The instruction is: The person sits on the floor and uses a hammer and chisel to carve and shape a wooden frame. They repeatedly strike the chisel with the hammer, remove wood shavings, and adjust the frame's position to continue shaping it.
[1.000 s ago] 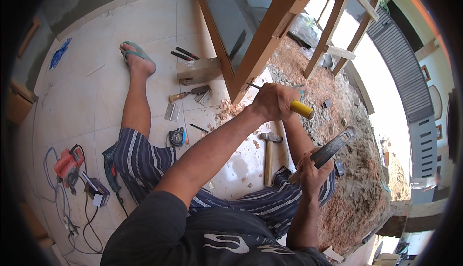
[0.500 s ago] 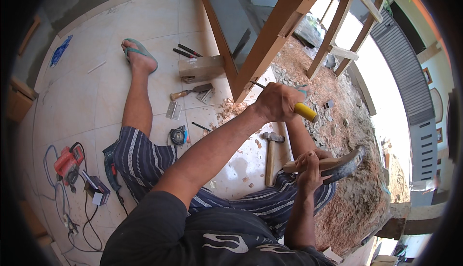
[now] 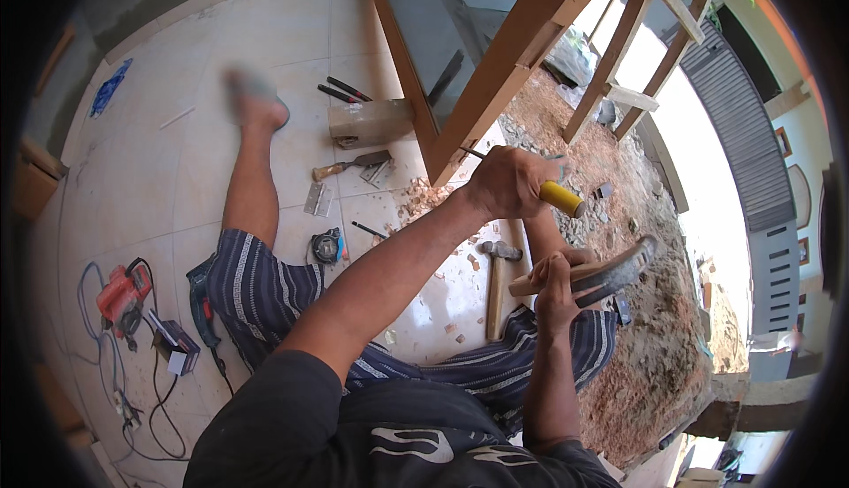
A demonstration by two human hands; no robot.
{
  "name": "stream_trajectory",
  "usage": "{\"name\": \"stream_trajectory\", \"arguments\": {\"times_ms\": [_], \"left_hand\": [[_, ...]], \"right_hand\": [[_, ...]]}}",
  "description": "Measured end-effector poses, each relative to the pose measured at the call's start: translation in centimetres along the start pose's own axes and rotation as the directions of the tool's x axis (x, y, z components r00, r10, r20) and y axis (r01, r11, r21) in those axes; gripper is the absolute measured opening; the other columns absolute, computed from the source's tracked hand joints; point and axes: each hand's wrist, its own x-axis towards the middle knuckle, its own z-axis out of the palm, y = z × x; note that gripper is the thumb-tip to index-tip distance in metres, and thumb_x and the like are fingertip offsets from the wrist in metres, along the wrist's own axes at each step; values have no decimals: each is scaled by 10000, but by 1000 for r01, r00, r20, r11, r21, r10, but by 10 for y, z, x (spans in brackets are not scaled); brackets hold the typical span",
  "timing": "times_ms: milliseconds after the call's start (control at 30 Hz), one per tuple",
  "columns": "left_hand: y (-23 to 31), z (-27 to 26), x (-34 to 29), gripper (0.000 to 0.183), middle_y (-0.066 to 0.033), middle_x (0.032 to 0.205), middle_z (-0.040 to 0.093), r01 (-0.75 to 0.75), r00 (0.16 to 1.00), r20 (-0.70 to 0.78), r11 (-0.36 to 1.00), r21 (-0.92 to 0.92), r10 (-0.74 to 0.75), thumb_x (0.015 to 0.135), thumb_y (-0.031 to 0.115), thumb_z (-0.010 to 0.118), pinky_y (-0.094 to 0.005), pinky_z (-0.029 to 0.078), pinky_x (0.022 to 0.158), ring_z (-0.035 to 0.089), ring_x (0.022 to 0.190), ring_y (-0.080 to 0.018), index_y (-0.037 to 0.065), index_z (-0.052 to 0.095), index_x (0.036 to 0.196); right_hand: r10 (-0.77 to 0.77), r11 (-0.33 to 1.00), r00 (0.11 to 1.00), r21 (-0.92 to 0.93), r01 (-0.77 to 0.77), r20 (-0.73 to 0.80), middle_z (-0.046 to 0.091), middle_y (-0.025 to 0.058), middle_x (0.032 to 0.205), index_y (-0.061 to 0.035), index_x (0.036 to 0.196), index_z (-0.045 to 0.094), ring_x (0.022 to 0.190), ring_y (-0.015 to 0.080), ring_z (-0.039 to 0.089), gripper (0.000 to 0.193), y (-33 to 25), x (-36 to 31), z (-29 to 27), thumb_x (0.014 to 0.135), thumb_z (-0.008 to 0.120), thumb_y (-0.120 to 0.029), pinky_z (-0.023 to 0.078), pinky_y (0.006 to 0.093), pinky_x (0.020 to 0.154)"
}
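Note:
My left hand [image 3: 511,180] is closed around a chisel with a yellow handle [image 3: 562,199]. Its thin dark blade reaches the edge of a wooden-framed glass panel [image 3: 495,103], near the lower corner. Lower right, my right hand [image 3: 555,292] grips a wooden-handled tool with a long, curved grey head [image 3: 619,273]; the head is slightly smeared, and its exact kind is unclear. A hammer [image 3: 495,289] lies on the floor between my legs. Wood shavings [image 3: 424,198] are scattered below the panel's corner.
A wooden block [image 3: 367,124] stands against the panel, with pliers [image 3: 343,90] behind it. Nearby lie a wood-handled chisel [image 3: 349,165], a hinge [image 3: 318,200], and a tape measure [image 3: 327,246]. A red power tool [image 3: 124,298] with cords is left; rubble [image 3: 650,338] borders the tiles at right.
The curved tool in my right hand has swung upward and slightly left. My left hand and the chisel have barely moved. My left foot is now blurred.

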Motion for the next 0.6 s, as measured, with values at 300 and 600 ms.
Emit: {"name": "stream_trajectory", "arguments": {"times_ms": [300, 600], "left_hand": [[0, -11, 8, 413, -143, 606, 609, 76, 997, 32, 996, -43, -75, 926, 347, 721, -421, 481, 512, 654, 562, -333, 82, 561, 652], [-1, -21, 22, 376, -150, 684, 668, 242, 970, 44, 970, -13, -241, 929, 394, 677, -455, 558, 594, 715, 697, -373, 82, 632, 724]], "right_hand": [[19, 954, 995, 300, 13, -102, 595, 9, 671, 18, 950, 598, 521, 81, 562, 68, -31, 9, 3, 946, 654, -20, 455, 244, 470], [58, 998, 997, 31, -56, -47, 536, 12, 590, -33, 861, 563, 455, 92, 522, 81, -61, 42, 11, 928, 607, -34, 428, 256, 428]]}}
